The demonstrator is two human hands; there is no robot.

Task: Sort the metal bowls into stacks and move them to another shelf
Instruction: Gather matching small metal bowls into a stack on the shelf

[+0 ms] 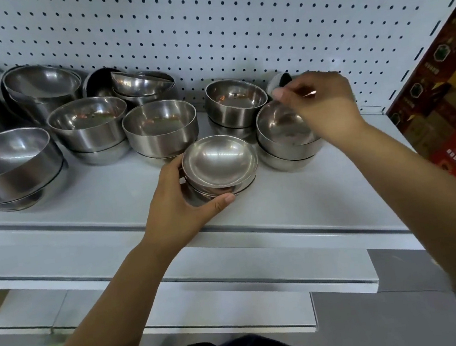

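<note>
Several metal bowls stand in short stacks on a grey shelf [81, 208]. My left hand [176, 205] grips a small stack of shallow bowls [220, 165] near the shelf's front edge, thumb curled round its base. My right hand [325, 106] hovers over a stack of deeper bowls [282, 137], fingers curled and pinching the far rim of the top bowl. Behind it a small bowl [279, 83] lies on its side against the pegboard. Another stack [235, 103] stands just to the left of the right hand.
Larger bowl stacks [10, 168] [89, 126] [160, 126] crowd the shelf's left and middle. A pegboard back wall [203, 26] rises behind. Red and brown cartons [448, 105] stand at the right end. Lower grey shelves [236, 295] jut out below.
</note>
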